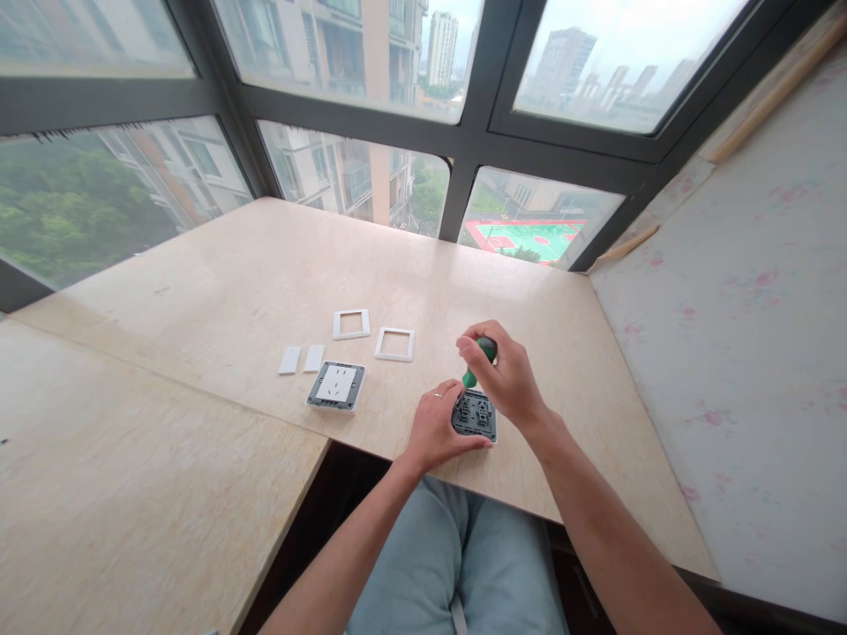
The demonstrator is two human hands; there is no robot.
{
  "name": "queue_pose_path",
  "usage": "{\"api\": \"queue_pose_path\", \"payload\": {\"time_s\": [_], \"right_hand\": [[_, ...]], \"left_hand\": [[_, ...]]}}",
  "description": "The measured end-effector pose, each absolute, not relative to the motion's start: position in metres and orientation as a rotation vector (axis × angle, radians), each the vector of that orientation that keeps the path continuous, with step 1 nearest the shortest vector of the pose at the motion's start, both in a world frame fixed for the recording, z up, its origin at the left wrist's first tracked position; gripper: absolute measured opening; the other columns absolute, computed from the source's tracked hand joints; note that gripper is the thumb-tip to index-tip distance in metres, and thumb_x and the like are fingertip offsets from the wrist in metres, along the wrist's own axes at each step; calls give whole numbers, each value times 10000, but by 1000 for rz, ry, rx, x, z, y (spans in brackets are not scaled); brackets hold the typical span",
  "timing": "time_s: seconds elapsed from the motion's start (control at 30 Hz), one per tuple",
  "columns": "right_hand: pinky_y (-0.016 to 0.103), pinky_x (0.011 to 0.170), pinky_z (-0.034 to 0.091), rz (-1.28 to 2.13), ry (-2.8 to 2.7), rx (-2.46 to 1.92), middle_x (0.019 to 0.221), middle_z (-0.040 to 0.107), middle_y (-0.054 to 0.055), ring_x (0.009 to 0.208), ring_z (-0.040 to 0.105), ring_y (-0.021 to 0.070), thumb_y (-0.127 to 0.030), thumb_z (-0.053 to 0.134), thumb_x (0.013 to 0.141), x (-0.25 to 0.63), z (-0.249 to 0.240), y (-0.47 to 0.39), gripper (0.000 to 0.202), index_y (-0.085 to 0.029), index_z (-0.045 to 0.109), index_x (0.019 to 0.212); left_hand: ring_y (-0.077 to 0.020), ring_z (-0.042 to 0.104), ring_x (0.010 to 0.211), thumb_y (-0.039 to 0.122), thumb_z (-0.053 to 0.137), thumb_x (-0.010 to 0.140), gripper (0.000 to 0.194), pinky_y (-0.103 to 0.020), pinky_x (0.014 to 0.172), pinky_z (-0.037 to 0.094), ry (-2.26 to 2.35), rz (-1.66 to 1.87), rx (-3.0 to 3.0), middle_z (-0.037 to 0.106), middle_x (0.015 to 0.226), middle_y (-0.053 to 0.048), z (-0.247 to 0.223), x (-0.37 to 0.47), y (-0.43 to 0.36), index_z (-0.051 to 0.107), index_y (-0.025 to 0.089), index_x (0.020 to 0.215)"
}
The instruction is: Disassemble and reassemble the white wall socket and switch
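Looks like a home, apparently a flat high up. Has pink-flowered wallpaper right of the marbled window ledge and dark-framed windows rising behind the ledge; looks out, beyond the ledge, on a balconied apartment block, with treetops and a basketball court well below the ledge.

Beige counter w/ elec. parts
2 wht frames at back; 2 wht tiles to L, socket just in front; dk switch to R, nr edge.
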State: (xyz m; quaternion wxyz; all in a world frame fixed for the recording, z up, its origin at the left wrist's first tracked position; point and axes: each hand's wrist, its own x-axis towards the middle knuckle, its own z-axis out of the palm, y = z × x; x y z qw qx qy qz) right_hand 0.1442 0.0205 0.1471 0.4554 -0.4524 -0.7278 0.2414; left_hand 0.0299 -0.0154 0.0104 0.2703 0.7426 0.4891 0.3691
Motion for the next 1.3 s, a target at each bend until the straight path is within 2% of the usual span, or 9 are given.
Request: {"api": "queue_pose_path", "payload": {"time_s": [0.2, 0.3, 0.4, 0.5, 0.7, 0.9, 1.03, 1.17, 1.3], "right_hand": [[284, 516, 322, 317, -2241, -1565, 623, 591, -7, 547, 499, 154, -394, 590, 927, 155, 192, 21, 264, -231, 526, 729], [293, 628, 427, 372, -2475, -1399, 838, 682, 40, 731, 622, 188, -215, 553, 920, 170, 205, 22, 97, -218, 628, 859], [294, 765, 486, 409, -2664, -1167, 1062, 688, 69, 922, 668, 197, -36, 478, 856, 181, 211, 21, 299, -216, 674, 992], [302, 804, 513, 346, -2708, -1073, 1192, 675, 99, 1038, 672, 227, -79, 530, 870, 178, 209, 19, 305, -205, 650, 1120], [272, 469, 328, -183, -2458, -1520, 508, 564, 33, 519, 609, 214, -567, 550, 951, 158, 191, 20, 402, -189, 636, 843], [305, 626, 448, 37, -2651, -1349, 830, 684, 85, 749, 671, 225, -145, 590, 896, 167, 208, 19, 95, -194, 671, 904], [317, 800, 513, 306, -2702, -1088, 1156, 677, 101, 1021, 671, 237, -123, 603, 860, 171, 212, 15, 287, -221, 656, 1125], [304, 557, 430, -1, -2536, -1485, 714, 672, 76, 683, 670, 240, -402, 627, 936, 165, 200, 18, 234, -179, 660, 1000], [320, 618, 459, 48, -2597, -1454, 754, 678, 92, 713, 671, 236, -203, 535, 956, 170, 201, 22, 173, -183, 673, 855]], "left_hand": [[-364, 556, 1268, 661, 859, 574, 927, -504, 1049, 442, 1320, 996, 2003, 584, 1358, -117, 7, 30, -16, 521, 239, 1327], [-354, 544, 1292, 642, 870, 576, 933, -495, 1067, 432, 1313, 1013, 2007, 570, 1386, -123, 6, 30, -16, 512, 228, 1331], [-349, 546, 1293, 631, 870, 583, 928, -494, 1071, 430, 1311, 1015, 2009, 569, 1388, -121, 6, 31, -16, 506, 232, 1338], [-356, 558, 1274, 633, 864, 589, 900, -501, 1057, 440, 1324, 1007, 2004, 581, 1366, -119, 6, 31, -16, 521, 236, 1320], [-363, 544, 1289, 627, 877, 567, 917, -509, 1060, 437, 1327, 1005, 1998, 561, 1394, -121, 4, 31, -16, 519, 242, 1317], [-360, 529, 1309, 636, 868, 581, 947, -505, 1075, 423, 1325, 1003, 2000, 556, 1404, -123, 3, 31, -16, 492, 241, 1355], [-356, 552, 1278, 634, 863, 593, 906, -496, 1056, 438, 1317, 1009, 1999, 572, 1380, -114, 5, 31, -16, 509, 244, 1330], [-359, 551, 1281, 623, 877, 575, 915, -499, 1065, 436, 1318, 1011, 1999, 569, 1386, -118, 5, 30, -16, 516, 238, 1323], [-346, 546, 1290, 619, 885, 566, 938, -492, 1077, 429, 1310, 1027, 1995, 571, 1385, -115, 4, 30, -17, 505, 230, 1332]]}}
